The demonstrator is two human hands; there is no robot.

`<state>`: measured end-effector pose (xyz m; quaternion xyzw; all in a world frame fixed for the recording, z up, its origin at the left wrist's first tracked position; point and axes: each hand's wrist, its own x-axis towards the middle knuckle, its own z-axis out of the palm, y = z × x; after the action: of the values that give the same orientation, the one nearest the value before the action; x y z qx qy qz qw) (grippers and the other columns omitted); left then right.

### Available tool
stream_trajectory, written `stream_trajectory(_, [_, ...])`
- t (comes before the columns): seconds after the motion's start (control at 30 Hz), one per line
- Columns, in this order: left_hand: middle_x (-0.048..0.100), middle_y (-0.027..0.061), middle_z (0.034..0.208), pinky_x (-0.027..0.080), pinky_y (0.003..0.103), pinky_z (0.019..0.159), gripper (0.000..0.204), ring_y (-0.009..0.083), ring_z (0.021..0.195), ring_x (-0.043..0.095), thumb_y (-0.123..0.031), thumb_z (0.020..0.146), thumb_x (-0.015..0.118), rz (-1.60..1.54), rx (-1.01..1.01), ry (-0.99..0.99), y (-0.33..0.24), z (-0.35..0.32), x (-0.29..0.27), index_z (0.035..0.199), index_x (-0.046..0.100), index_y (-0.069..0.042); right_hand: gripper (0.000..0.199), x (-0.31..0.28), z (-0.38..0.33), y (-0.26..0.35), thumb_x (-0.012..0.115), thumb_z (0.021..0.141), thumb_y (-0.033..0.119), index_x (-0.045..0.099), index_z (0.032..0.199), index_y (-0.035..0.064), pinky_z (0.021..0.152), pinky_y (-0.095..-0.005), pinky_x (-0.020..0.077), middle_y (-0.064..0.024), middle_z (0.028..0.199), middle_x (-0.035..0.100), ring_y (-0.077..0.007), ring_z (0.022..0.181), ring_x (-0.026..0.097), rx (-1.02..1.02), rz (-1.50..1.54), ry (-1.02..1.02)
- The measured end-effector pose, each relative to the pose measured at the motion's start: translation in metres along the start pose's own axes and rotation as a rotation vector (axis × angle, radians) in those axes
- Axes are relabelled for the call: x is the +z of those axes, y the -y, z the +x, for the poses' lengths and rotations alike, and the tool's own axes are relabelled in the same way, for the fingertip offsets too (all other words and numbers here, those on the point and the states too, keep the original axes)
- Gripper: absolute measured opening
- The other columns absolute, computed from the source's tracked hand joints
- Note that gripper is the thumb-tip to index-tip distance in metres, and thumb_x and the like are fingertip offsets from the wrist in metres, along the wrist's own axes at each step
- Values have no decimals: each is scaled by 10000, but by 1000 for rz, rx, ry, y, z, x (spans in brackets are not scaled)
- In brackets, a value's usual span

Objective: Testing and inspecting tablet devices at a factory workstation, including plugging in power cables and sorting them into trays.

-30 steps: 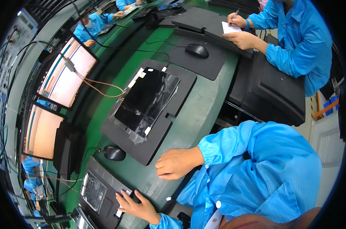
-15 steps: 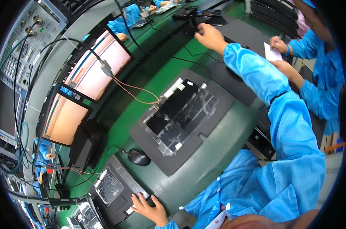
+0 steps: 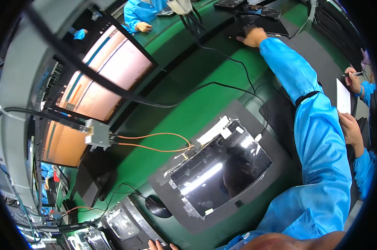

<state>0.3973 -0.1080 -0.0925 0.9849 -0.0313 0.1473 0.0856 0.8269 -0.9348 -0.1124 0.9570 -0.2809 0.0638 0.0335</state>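
Right hand point(image 3: 252, 37), upper centre of frame: fingers spread flat, laid on a dark flat device point(image 3: 259, 25) on a black mat at the far bench edge; not clamped on it. Arm at full stretch, blue sleeve point(image 3: 313, 125) running from lower right up to the hand.

Left hand point(image 3: 157, 246), bottom edge: only fingertips showing, resting on a dark keyboard point(image 3: 134, 221); closure cannot be told.

Glossy black panel point(image 3: 221, 171), centre of frame: lying face up in its frame on a grey mat, orange wires point(image 3: 155, 141) leading leftward to a small grey box point(image 3: 97, 134). Black mouse point(image 3: 158, 206) just beside the mat's lower left corner.

Step judged: reaching for the far device, panel untouched. Next move likely calls for a closing grip at full extension.

Two lit monitors point(image 3: 109, 71), upper left.
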Motion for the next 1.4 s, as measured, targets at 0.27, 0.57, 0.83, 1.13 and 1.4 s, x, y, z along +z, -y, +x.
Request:
stream_trajectory(0.27, [551,260,1591,267,664,1282,612,514,1465,486,-170,907,796,3,45,-36,4,-2,1,1483,631,-42,183,11,-12,25,663,957,117,759,1080,20,884,-494,613,-228,1052,773,-389,970,767,-397,-136,-347])
stream_trajectory(0.57, [539,263,1582,193,748,1288,623,480,1509,472,-154,798,816,-25,-34,-45,23,-14,16,1384,650,-22,508,31,0,19,680,1029,357,661,1399,10,1013,-542,552,-224,1347,712,-442,1205,680,-338,-169,-444])
stream_trajectory(0.83, [584,237,1553,208,750,1273,594,440,1478,518,-193,818,855,-45,15,-109,18,-5,11,1362,686,-26,227,-59,57,-29,608,1021,157,730,1207,114,828,-579,589,-217,1096,763,-450,975,741,-475,-78,-629])
stream_trajectory(1.13, [669,199,1438,379,647,1243,422,418,1389,612,-39,863,802,-549,148,-223,-47,2,-21,1278,731,-10,370,-210,-208,-24,683,1077,385,754,1121,24,821,-455,566,-208,1024,775,-399,900,731,103,785,-1343])
stream_trajectory(1.4, [535,250,1607,392,538,1266,749,438,1516,503,-116,892,837,-928,563,83,-137,-9,-41,1558,528,28,202,-253,-477,70,712,1094,130,717,1191,-47,815,-298,543,-97,1022,734,-140,911,672,-190,1187,-1374])
